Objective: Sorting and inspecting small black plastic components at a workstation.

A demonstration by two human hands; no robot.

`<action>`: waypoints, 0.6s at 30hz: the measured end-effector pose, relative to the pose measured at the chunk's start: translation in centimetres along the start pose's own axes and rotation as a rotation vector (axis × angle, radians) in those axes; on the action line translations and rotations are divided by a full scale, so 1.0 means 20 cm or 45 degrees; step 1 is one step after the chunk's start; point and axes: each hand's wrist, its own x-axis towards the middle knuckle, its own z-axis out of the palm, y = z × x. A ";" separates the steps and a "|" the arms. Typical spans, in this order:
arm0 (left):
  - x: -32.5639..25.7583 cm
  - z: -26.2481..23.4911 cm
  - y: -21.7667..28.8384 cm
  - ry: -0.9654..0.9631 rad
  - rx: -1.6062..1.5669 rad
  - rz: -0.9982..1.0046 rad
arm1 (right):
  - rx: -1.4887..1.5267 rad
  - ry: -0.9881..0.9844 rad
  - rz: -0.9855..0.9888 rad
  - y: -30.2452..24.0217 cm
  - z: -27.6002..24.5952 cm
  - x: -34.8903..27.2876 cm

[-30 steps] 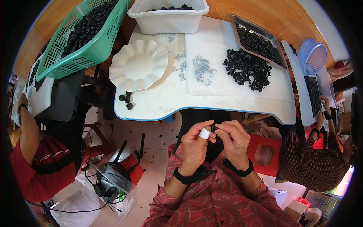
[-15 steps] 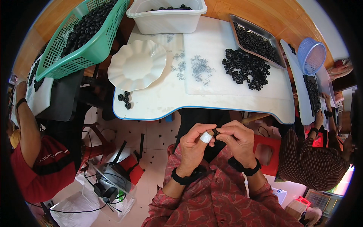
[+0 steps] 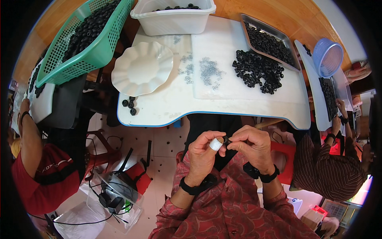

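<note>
Between fingertips — small black ring (image 3: 226,139)

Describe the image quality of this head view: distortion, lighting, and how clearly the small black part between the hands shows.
Head view: strong fisheye, the white table edge bows and the corners go black; lighting is bright and even, with soft shadow under the table; the left hand and right hand are sharp, but the small black part pinched between them is too tiny and dark to make out in detail.

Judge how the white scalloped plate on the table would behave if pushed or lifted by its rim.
The white scalloped plate looks stiff and probably light, like thin plastic. Empty on the smooth table, it would likely slide easily. Its wide, shallow shape makes tipping unlikely.
</note>
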 end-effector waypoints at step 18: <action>0.00 -0.03 0.00 -0.008 0.107 -0.064 | 0.003 -0.151 0.129 0.00 -0.04 0.03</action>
